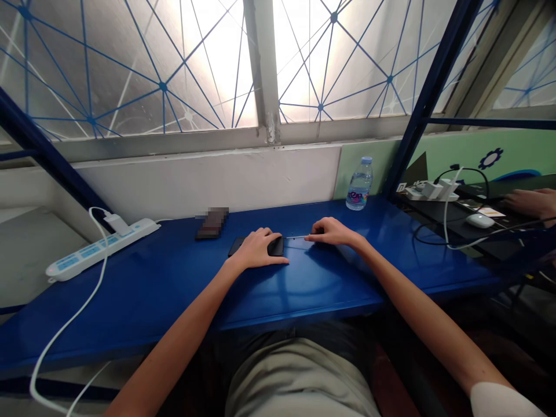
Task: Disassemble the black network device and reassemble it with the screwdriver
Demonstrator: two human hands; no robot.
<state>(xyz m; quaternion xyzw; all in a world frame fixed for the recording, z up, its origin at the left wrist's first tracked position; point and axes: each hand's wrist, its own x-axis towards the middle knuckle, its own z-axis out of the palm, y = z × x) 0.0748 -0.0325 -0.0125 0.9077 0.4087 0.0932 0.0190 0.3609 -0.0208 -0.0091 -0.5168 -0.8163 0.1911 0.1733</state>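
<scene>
beneath left grip (pixel 255 248), flat black device (pixel 276 248), in right grip (pixel 330 231), thin tool (pixel 297 237)

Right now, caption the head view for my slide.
Left hand on a flat black object, right hand holding a thin rod pointed toward it.

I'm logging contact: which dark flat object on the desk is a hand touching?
The nearer black slab, under the left hand; the farther dark slab, by the wall, is untouched.

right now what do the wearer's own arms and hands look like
The left hand and right hand are ungloved, with no watch or bracelet visible. A pale sleeve shows on the right arm; none is in view on the left arm.
</scene>
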